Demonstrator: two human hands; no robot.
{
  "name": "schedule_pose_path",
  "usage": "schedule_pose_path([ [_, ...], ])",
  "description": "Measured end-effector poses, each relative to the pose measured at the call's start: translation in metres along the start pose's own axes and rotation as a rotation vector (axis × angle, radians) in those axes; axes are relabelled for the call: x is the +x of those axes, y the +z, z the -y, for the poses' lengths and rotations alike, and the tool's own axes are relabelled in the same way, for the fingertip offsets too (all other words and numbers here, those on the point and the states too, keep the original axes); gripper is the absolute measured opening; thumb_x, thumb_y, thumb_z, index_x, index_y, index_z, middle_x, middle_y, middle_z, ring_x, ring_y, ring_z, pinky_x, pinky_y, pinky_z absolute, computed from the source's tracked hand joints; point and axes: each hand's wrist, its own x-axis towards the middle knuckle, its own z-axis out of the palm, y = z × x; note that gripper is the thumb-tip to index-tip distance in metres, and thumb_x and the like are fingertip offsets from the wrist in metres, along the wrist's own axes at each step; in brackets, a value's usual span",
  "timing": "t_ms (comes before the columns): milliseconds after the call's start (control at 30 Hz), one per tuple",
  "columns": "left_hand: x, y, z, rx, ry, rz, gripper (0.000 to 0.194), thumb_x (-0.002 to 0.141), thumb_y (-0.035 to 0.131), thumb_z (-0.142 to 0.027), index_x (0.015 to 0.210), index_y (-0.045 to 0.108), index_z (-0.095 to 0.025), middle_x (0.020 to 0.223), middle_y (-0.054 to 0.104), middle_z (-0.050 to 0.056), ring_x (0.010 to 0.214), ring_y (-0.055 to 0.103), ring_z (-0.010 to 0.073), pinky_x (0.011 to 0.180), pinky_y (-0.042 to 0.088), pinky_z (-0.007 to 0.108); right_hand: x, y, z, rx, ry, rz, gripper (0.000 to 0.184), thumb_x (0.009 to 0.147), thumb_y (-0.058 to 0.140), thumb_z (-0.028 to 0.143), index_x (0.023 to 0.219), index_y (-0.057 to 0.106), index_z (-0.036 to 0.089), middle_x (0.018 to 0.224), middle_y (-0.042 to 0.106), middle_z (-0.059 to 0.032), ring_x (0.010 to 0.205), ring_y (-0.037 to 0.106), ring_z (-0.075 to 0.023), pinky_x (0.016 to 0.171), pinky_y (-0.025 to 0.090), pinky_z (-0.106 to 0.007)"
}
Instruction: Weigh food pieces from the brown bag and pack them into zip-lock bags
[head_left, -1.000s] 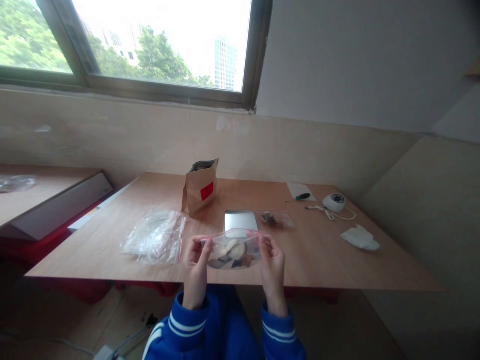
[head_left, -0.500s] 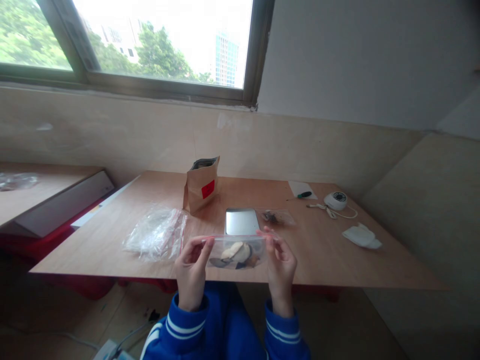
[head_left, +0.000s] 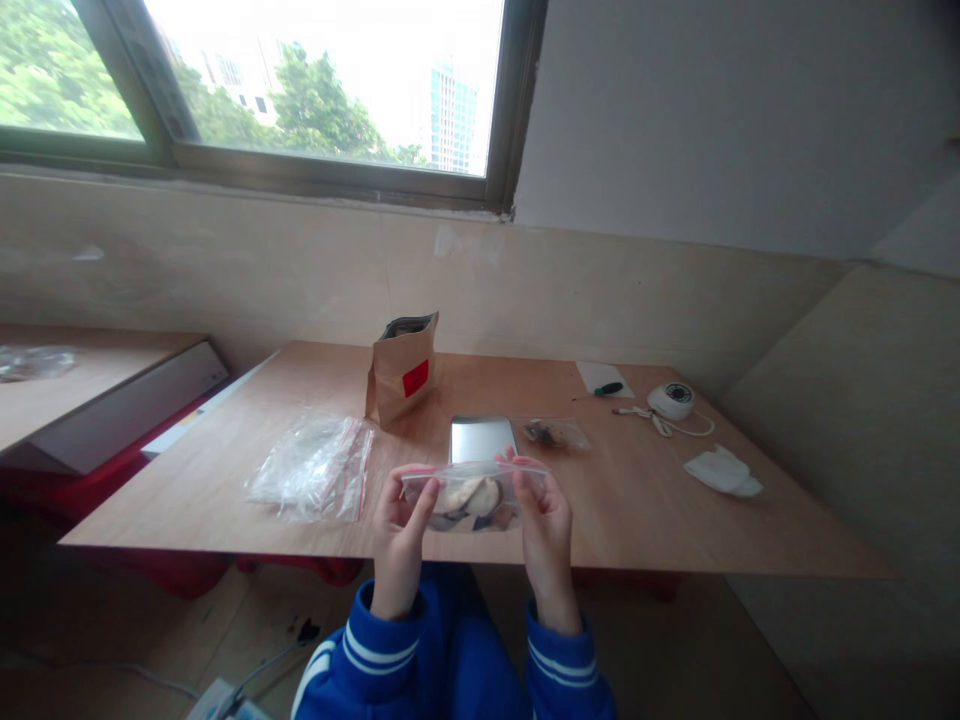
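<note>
Between my two hands is a clear zip bag [head_left: 472, 500] with pale, flat slices and some darker pieces inside. My left hand [head_left: 400, 535] pinches its left end, thumb in front. At the right end, my right hand [head_left: 546, 535] grips the plastic the same way. The bag is held above the table's front edge, its red-lined strip at the top. Just behind it lies a silver-topped flat scale [head_left: 482, 440], its near part hidden by the bag and fingers. Another clear bag [head_left: 555, 434] with dark bits lies right of the scale.
A brown paper pouch [head_left: 405, 370] with a red label stands open at the back. Left lies a pile of clear zip bags [head_left: 311, 470]. Toward the right are a screwdriver [head_left: 609, 389] on white paper, a white dome camera [head_left: 670, 401] with cable, and a crumpled white cloth or tissue [head_left: 722, 471].
My hands have come closer together, the left moving right and the right moving left. The zip bag between them is less stretched and slightly higher.
</note>
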Motion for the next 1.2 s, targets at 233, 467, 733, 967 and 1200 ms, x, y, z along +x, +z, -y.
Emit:
schedule_pose_path([
  [233, 0.003, -0.003, -0.003, 0.007, -0.028, 0.003, 0.021, 0.075, 0.070, -0.035, 0.086, 0.062, -0.018, 0.075, 0.067, -0.001, 0.070, 0.063, 0.0133, 0.065, 0.050, 0.022, 0.002, -0.006, -0.003, -0.043, -0.008, 0.007, 0.023, 0.079, 0.068, 0.040, 0.087, 0.069, 0.018, 0.104, 0.073, -0.0121, 0.100, 0.068, -0.0269, 0.087, 0.054, -0.042],
  [467, 0.004, -0.006, -0.008, 0.054, -0.034, 0.015, 0.022, 0.073, 0.071, -0.036, 0.081, 0.064, -0.017, 0.071, 0.067, 0.000, 0.069, 0.063, 0.0148, 0.061, 0.050, 0.023, 0.002, -0.011, 0.003, -0.164, -0.101, -0.005, 0.021, 0.078, 0.068, 0.039, 0.081, 0.070, 0.018, 0.100, 0.074, -0.0113, 0.096, 0.069, -0.0265, 0.084, 0.055, -0.041],
  [733, 0.002, -0.003, -0.010, 0.100, -0.012, 0.011, 0.020, 0.073, 0.071, -0.036, 0.078, 0.065, -0.017, 0.071, 0.068, 0.001, 0.070, 0.063, 0.0160, 0.064, 0.050, 0.024, 0.000, -0.012, 0.006, -0.208, -0.161, -0.072, 0.019, 0.078, 0.068, 0.036, 0.081, 0.071, 0.017, 0.092, 0.075, -0.0097, 0.092, 0.069, -0.0255, 0.086, 0.053, -0.042],
  [967, 0.003, -0.003, -0.005, 0.030, -0.030, 0.139, 0.024, 0.076, 0.069, -0.037, 0.090, 0.064, -0.019, 0.078, 0.068, 0.001, 0.074, 0.064, 0.0147, 0.066, 0.051, 0.023, 0.001, -0.014, 0.007, -0.056, -0.094, 0.037, 0.018, 0.081, 0.065, 0.037, 0.085, 0.065, 0.019, 0.098, 0.074, -0.0087, 0.097, 0.068, -0.0243, 0.087, 0.053, -0.040],
  [1200, 0.002, 0.001, -0.010, 0.100, -0.059, 0.207, 0.018, 0.076, 0.070, -0.034, 0.081, 0.067, -0.017, 0.077, 0.069, 0.002, 0.077, 0.065, 0.0158, 0.071, 0.052, 0.024, 0.001, -0.011, 0.008, -0.130, -0.007, 0.158, 0.019, 0.078, 0.068, 0.037, 0.083, 0.069, 0.019, 0.102, 0.073, -0.0088, 0.093, 0.069, -0.0235, 0.081, 0.055, -0.035],
])
